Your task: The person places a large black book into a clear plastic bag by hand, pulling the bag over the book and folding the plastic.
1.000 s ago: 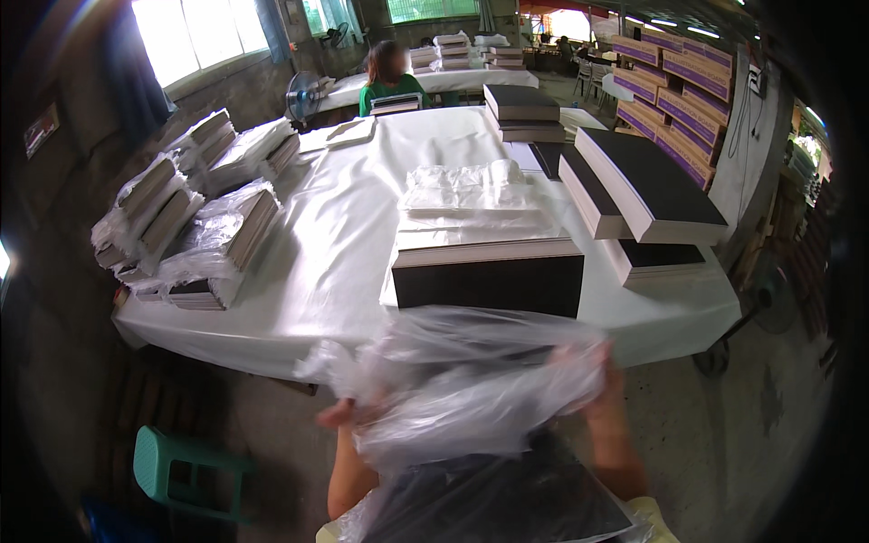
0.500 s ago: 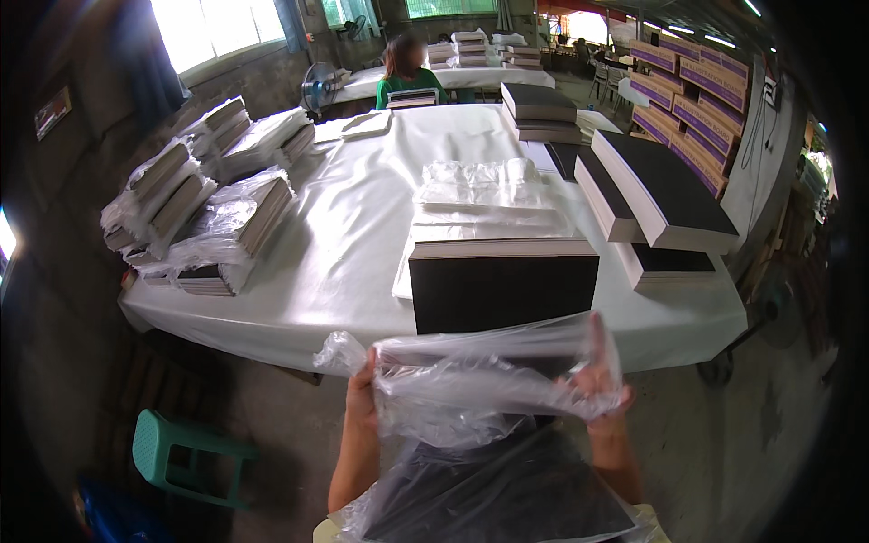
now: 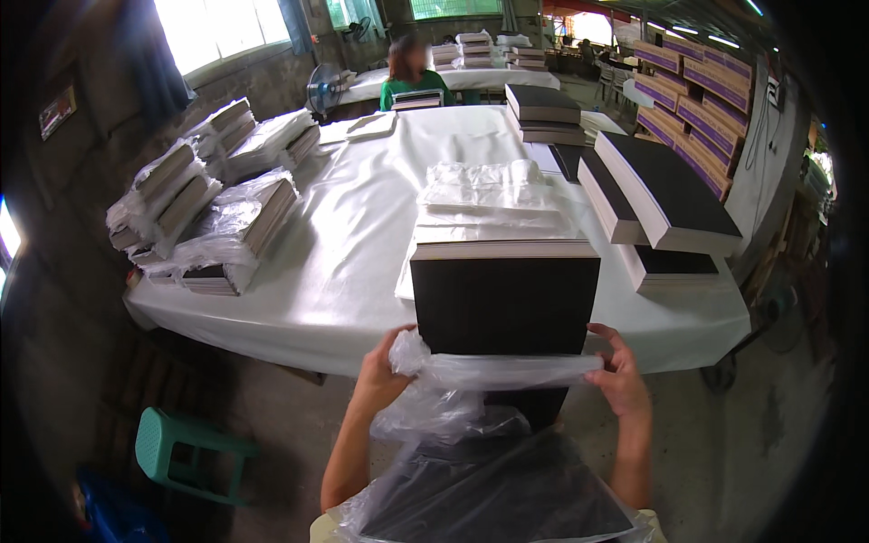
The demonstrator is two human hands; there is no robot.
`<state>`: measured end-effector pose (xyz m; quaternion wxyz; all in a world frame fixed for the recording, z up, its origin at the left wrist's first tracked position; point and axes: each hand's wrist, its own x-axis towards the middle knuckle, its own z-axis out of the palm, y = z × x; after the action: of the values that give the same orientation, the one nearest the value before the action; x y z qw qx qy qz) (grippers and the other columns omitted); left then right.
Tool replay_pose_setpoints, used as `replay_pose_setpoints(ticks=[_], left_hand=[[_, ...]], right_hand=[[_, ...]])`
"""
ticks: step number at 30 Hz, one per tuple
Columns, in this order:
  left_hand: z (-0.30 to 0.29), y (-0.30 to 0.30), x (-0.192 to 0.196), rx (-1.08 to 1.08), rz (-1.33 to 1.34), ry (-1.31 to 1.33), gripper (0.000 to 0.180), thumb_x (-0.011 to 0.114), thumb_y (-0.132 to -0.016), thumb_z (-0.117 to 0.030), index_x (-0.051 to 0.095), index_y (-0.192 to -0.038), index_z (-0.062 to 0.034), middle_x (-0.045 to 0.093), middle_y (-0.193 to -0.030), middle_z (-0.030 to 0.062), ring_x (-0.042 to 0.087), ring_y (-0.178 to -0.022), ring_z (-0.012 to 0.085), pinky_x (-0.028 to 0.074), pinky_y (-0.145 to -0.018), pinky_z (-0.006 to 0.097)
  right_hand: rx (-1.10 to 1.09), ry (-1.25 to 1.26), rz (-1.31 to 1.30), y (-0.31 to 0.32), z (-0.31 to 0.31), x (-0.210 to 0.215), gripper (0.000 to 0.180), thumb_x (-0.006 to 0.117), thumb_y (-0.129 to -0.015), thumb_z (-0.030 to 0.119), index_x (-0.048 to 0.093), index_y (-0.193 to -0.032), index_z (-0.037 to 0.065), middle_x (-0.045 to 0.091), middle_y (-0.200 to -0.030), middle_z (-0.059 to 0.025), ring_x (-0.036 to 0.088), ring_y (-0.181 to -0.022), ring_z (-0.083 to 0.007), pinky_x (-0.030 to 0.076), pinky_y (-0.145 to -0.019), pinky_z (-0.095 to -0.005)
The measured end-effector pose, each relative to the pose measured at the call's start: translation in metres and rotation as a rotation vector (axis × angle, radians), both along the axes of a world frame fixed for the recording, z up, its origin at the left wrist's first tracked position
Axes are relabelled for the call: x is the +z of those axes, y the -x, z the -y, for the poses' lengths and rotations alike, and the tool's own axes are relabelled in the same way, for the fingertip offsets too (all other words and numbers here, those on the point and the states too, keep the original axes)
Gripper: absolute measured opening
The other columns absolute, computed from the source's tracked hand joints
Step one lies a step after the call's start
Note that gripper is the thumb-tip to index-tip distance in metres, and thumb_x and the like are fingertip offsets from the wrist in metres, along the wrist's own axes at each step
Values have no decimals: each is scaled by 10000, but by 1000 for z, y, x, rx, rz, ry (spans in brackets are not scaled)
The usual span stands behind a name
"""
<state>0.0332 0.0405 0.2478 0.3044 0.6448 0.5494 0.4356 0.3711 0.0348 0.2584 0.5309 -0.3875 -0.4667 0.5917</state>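
A thick stack of sheets with a black face (image 3: 502, 303) and pale edges stands on edge at the table's front. Across its lower part runs a clear plastic bag (image 3: 507, 369), gathered into a narrow band. My left hand (image 3: 385, 371) is closed on a bunched end of the bag, beside the stack's left side. On the opposite side, my right hand (image 3: 620, 373) pinches the band's right end, its index finger reaching toward the stack's edge. More clear plastic over a dark surface (image 3: 498, 489) lies against my front, below the hands.
The white-covered table (image 3: 335, 235) holds plastic-wrapped stacks (image 3: 240, 217) at left and more black-topped stacks (image 3: 670, 185) at right. White plastic bags (image 3: 484, 185) lie behind the upright stack. A green stool (image 3: 186, 452) stands at lower left. Beyond the table sits another person (image 3: 412, 77).
The bag, spread wide with my right hand behind its film, is now gathered into a band. Both hands have moved forward to the stack's sides.
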Motion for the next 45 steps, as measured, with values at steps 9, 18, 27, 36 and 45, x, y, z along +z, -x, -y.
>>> replay_pose_setpoints(ticks=[9, 18, 27, 36, 45], left_hand=[[-52, -25, 39, 400, -331, -454, 698, 518, -517, 152, 505, -1150, -143, 399, -963, 123, 472, -868, 292, 433, -668, 338], [-43, -15, 14, 333, -451, -731, 670, 636, -576, 83, 481, -1195, -123, 418, -1003, 93, 522, -769, 201, 465, -571, 297], [-6, -11, 41, 233, -232, -982, 378, 634, -589, 96, 604, -953, -1, 562, -923, 108, 579, -756, 162, 490, -576, 246], [27, 4, 47, 147, 261, -334, 330, 626, -686, -278, 528, -758, 29, 536, -711, 89, 501, -646, 150, 404, -609, 243], [55, 24, 56, -600, 600, 498, 273, 651, -642, -87, 482, -848, -25, 491, -862, 69, 461, -804, 143, 360, -711, 263]], right_hand=[[-773, -689, 922, 29, -63, 32, 508, 628, -660, -35, 510, -1132, 114, 426, -758, -73, 477, -633, -228, 383, -552, -330], [-740, -770, 974, 23, -62, 25, 486, 645, -651, -46, 568, -1089, 150, 402, -858, -64, 440, -616, -179, 370, -497, -305], [-906, -1029, 937, 17, -16, 23, 459, 663, -581, -97, 626, -997, 93, 496, -914, -94, 502, -684, -141, 391, -448, -245], [-814, -943, 783, 18, 14, 53, 264, 659, -580, -103, 647, -811, 23, 523, -742, -50, 509, -569, -99, 400, -509, -198], [77, -130, 16, -22, 72, 66, 582, 694, -488, 46, 462, -1019, -9, 528, -614, -28, 499, -547, -82, 378, -530, -209]])
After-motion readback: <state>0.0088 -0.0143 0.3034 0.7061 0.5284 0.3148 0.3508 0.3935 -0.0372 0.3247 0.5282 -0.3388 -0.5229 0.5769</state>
